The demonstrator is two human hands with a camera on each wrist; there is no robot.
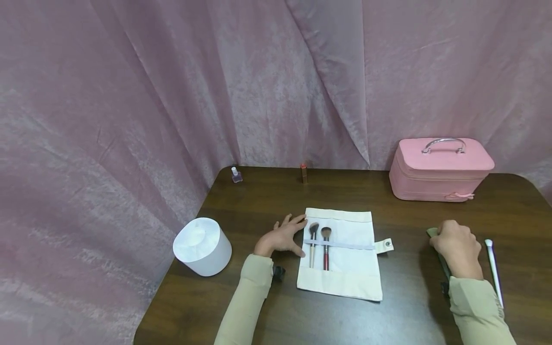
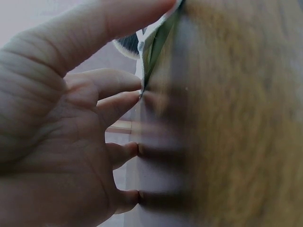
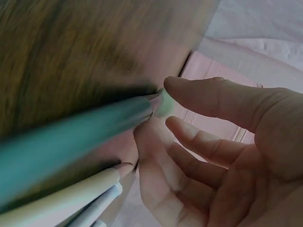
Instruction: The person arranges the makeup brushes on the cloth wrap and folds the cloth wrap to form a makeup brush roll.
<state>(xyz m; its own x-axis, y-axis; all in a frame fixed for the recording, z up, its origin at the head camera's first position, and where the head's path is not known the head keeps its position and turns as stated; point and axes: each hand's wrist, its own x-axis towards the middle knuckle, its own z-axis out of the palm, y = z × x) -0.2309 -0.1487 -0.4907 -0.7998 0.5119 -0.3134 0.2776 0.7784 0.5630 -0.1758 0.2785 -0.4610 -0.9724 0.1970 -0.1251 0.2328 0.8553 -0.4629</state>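
Note:
A white fabric brush roll (image 1: 351, 258) lies unfolded on the table, with two makeup brushes, one silver-handled (image 1: 312, 256) and one red-handled (image 1: 326, 258), under its elastic band. My left hand (image 1: 284, 235) rests at the roll's left edge, fingers spread; in the left wrist view its thumb and forefinger touch the cloth edge (image 2: 150, 52). On the right, my right hand (image 1: 459, 247) pinches a green makeup brush (image 3: 94, 120) near its head, between thumb and fingers. A white-handled brush (image 1: 493, 270) lies right of that hand. Other pale brush handles (image 3: 71, 198) show in the right wrist view.
A pink vanity case (image 1: 444, 184) stands at the back right. At the back edge are a lipstick (image 1: 304, 173) and a nail polish bottle (image 1: 236, 175). A white round tissue holder (image 1: 207, 249) sits at the left edge. A pink curtain (image 1: 280, 86) hangs behind.

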